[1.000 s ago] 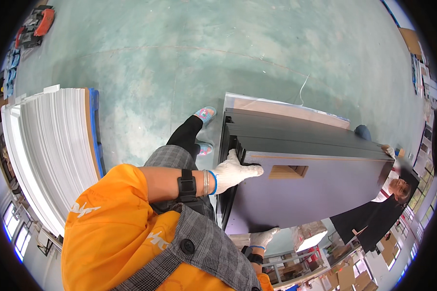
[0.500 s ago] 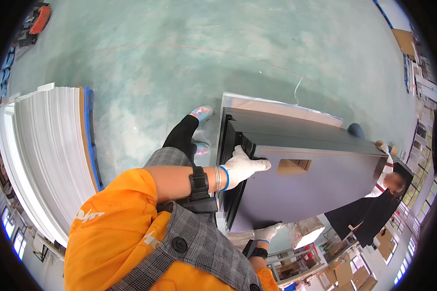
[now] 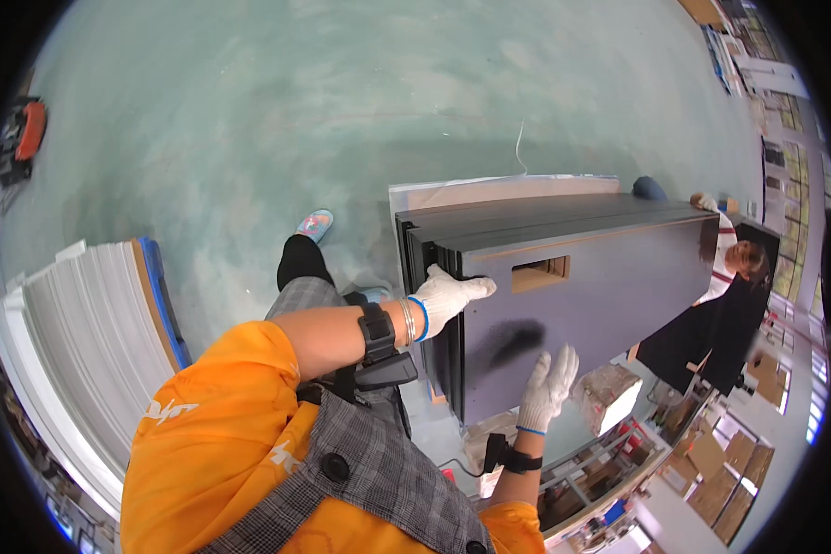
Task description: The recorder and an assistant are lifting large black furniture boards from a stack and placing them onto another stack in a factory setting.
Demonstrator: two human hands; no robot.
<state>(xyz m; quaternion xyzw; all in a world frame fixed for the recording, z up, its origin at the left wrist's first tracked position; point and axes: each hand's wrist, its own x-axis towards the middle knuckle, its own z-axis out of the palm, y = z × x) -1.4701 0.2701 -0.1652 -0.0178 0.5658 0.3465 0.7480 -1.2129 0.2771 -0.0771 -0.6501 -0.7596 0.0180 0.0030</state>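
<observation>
A stack of long dark grey panels (image 3: 549, 235) rises from the floor in front of me. Its top panel (image 3: 609, 305) has a small rectangular cut-out and a dark smudge near my end. At the panel's near left corner my left hand (image 3: 448, 300), in a white knit glove, grips the edge with fingers over the side. My right hand (image 3: 548, 388), gloved too, is open with fingers stretched out, just above the panel's near long side. Whether it touches the surface I cannot tell.
At the far right end a co-worker (image 3: 731, 254) has a gloved hand on the panel's corner. To my left stands a stack of white sheets (image 3: 97, 323) on a blue pallet (image 3: 162, 291). A wrapped block (image 3: 608, 397) sits beside the panels, near cluttered shelving (image 3: 582, 480).
My right hand has lifted from the panel's near edge and moved up and right over it, opening. The left hand keeps its corner. My view has shifted, and my foot has stepped leftward.
</observation>
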